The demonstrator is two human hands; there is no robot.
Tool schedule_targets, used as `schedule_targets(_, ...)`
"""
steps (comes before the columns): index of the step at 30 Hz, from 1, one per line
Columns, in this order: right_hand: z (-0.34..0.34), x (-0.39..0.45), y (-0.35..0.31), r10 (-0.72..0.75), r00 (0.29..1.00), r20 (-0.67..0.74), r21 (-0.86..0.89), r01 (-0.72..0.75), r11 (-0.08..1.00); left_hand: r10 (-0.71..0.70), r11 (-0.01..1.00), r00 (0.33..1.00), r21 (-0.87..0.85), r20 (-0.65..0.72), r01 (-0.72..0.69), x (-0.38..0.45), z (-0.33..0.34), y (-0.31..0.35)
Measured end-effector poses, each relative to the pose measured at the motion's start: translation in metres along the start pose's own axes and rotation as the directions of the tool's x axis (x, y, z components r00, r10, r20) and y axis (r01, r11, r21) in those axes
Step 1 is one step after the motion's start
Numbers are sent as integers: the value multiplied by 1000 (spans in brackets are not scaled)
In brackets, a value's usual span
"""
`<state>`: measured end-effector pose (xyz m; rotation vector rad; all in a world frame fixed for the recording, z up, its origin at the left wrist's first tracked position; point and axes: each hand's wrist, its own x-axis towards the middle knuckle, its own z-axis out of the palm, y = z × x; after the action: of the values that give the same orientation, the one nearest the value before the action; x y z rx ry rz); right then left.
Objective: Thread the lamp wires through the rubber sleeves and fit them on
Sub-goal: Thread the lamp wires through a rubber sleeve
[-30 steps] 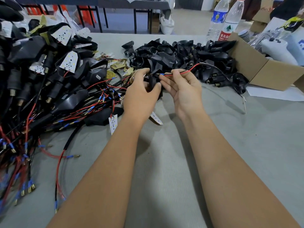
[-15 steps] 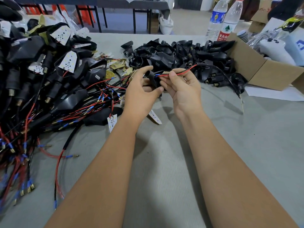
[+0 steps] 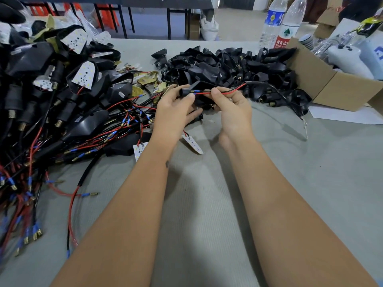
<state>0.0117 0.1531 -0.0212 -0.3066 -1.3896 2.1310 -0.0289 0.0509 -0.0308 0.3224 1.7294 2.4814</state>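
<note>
My left hand point(image 3: 176, 112) grips a black rubber sleeve point(image 3: 185, 92) between thumb and fingers, its opening facing right. My right hand point(image 3: 232, 108) pinches a red and black wire pair point(image 3: 228, 91) whose blue-tipped ends sit right at the sleeve's opening. The wire runs right into a black cable and a black lamp part point(image 3: 301, 101) lying on the table. A white LED board point(image 3: 192, 141) hangs below my left hand.
A pile of loose black sleeves point(image 3: 228, 67) lies behind my hands. Wired lamp assemblies point(image 3: 62, 104) with red and black leads heap up at the left. An open cardboard box point(image 3: 331, 83) and two water bottles point(image 3: 284, 23) stand at the right. Grey table cloth point(image 3: 207, 204) lies under my forearms.
Both hands drew slightly nearer to me. The wire ends have come up to the sleeve's opening, and the sleeve now shows clearly in my left fingers.
</note>
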Motion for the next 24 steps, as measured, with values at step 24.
schedule_targets(24,12,-3,8,174,981,85,67,-180,981,-82,914,991,-390,102,115,0,0,1)
